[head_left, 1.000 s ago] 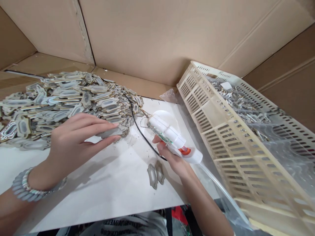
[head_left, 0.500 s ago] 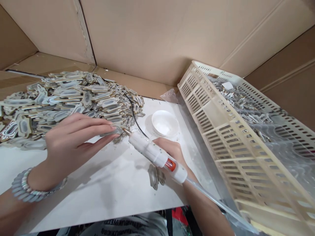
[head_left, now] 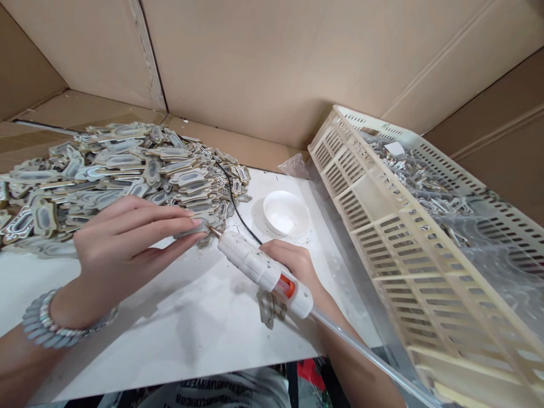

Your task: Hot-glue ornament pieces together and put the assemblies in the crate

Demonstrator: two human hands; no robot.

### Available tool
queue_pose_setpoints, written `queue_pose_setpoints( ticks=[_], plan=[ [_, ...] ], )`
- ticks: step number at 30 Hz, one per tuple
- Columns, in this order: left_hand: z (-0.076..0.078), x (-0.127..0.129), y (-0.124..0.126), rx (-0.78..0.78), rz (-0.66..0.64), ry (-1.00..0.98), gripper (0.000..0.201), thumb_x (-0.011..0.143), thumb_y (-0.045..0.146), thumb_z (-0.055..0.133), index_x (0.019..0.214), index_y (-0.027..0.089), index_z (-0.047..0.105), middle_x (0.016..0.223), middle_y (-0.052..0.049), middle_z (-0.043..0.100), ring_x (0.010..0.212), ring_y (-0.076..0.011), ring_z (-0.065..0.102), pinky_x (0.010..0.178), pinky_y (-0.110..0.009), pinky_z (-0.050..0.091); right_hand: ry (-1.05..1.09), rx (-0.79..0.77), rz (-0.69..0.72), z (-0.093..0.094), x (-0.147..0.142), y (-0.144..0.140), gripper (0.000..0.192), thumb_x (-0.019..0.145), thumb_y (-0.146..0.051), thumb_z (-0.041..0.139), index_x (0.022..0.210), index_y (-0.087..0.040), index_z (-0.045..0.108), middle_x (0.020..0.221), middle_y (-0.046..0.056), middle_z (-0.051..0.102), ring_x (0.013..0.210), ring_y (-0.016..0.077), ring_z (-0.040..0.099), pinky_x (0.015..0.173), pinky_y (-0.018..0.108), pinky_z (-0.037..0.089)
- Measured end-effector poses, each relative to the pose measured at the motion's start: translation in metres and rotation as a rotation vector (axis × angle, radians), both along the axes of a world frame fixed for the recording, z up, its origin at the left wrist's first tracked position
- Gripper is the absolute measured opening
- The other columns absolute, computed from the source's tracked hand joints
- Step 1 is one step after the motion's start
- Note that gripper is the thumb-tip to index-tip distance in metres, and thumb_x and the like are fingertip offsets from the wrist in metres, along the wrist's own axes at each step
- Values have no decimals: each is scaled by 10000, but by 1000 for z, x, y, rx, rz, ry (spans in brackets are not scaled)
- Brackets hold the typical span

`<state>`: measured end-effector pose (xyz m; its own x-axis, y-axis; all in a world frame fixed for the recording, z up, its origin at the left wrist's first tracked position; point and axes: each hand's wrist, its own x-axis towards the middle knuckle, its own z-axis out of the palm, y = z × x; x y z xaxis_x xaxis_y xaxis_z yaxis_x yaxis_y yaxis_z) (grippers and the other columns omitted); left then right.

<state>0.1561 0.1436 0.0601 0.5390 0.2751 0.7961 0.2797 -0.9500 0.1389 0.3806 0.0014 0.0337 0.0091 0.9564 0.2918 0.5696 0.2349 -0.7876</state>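
A plastic crate [head_left: 361, 195] is set on the right; a heap of flat plates [head_left: 123, 156] is spread on the left. Between them, a glue gun [head_left: 244, 258] is clasped in the right hand [head_left: 293, 260]; it is judged light and rigid, to be taken by its plastic body, clear of the likely hot nozzle [head_left: 215, 231]. Before the heap, a small plate [head_left: 200, 228] is pinched in the left hand [head_left: 123, 249], right at the nozzle; apparently thin and stiff, it is best held by its rim.
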Motion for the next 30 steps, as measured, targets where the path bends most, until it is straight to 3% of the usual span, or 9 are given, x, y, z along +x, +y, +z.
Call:
queue_pose_setpoints(
  ticks=[21,30],
  plan=[
    [-2,-2,2,160,24,27,192,800,136,789,908,238,667,815,-25,774,666,-174,661,638,-327,520,-46,35,-16,-1,1,1,88,756,-158,531,693,-199,576,655,-19,524,585,122,508,552,232,366],
    [-1,-2,1,100,48,30,181,812,169,780,898,284,670,836,22,775,677,-168,674,657,-327,527,-76,38,-21,0,2,2,82,740,-190,539,661,-210,539,632,-26,498,543,116,457,525,233,346]
  ],
)
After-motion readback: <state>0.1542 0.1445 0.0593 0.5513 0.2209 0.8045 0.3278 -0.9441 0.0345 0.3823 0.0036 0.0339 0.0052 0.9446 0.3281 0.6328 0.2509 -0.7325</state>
